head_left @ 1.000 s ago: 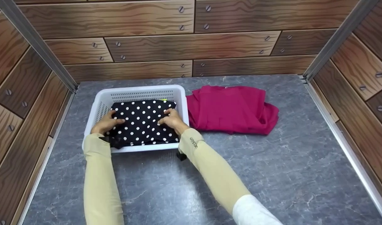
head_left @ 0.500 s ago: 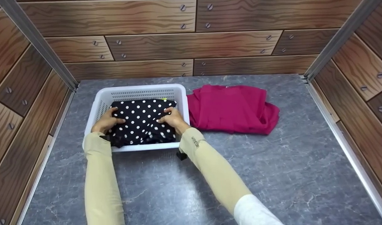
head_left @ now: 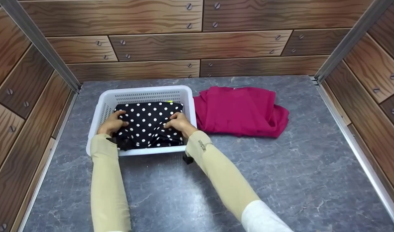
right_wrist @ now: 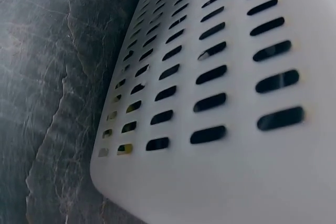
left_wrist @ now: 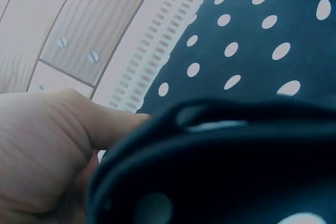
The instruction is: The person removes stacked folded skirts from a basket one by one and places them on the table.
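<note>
A folded black cloth with white polka dots (head_left: 147, 117) lies inside a white plastic basket (head_left: 145, 91) in the head view. My left hand (head_left: 111, 123) grips its left side, thumb on top. Opposite, my right hand (head_left: 180, 124) pinches the right side between thumb and fingers. Near the front wall the cloth is bunched into creases. In the left wrist view, a dark fold of the dotted cloth (left_wrist: 236, 51) covers part of the left hand (left_wrist: 47, 150). Only the basket's slotted outer wall (right_wrist: 252, 182) shows in the right wrist view; the right hand is hidden there.
A crimson folded garment (head_left: 238, 111) lies against the basket's right side on the grey marbled surface (head_left: 264, 174). A bit of yellow-green (head_left: 169, 101) peeks out behind the dotted cloth. Wood-patterned walls (head_left: 151, 48) enclose the back and both sides.
The front part of the dotted cloth has gone from fairly flat to creased and bunched. Both hands keep their hold on its sides, and the left forearm has shifted slightly right.
</note>
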Available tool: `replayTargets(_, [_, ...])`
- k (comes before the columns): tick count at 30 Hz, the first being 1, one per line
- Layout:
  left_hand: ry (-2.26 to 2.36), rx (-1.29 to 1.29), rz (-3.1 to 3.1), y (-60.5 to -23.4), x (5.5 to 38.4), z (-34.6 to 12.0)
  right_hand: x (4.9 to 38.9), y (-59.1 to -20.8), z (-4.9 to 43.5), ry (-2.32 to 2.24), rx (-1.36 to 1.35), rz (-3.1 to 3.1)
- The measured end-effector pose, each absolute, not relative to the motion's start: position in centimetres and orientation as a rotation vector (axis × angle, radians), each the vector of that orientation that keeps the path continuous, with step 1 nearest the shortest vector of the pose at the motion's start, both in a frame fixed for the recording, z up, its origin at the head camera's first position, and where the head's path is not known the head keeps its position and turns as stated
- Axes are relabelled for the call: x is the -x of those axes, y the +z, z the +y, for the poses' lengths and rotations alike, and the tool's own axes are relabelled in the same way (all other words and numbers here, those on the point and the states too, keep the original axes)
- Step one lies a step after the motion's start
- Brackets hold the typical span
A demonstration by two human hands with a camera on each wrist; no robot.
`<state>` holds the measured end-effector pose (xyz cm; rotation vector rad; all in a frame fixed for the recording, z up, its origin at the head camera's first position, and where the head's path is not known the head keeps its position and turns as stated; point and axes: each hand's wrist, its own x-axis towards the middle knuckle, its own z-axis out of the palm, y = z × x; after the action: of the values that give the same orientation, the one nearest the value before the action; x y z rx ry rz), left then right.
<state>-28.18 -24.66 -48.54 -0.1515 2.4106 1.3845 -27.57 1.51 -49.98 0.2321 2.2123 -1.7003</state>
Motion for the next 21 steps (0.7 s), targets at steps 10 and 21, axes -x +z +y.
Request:
replayTargets(10, [1.45,0.216,2.368,-48.67,27.92,-24.86,27.35,-49.87,1.53,-1.726,-0.299,2.15])
replayTargets(21, [1.443,0.22,2.37,-48.68,27.86,-25.02,27.54,-49.9,1.78,-1.814,-0.281,2.096])
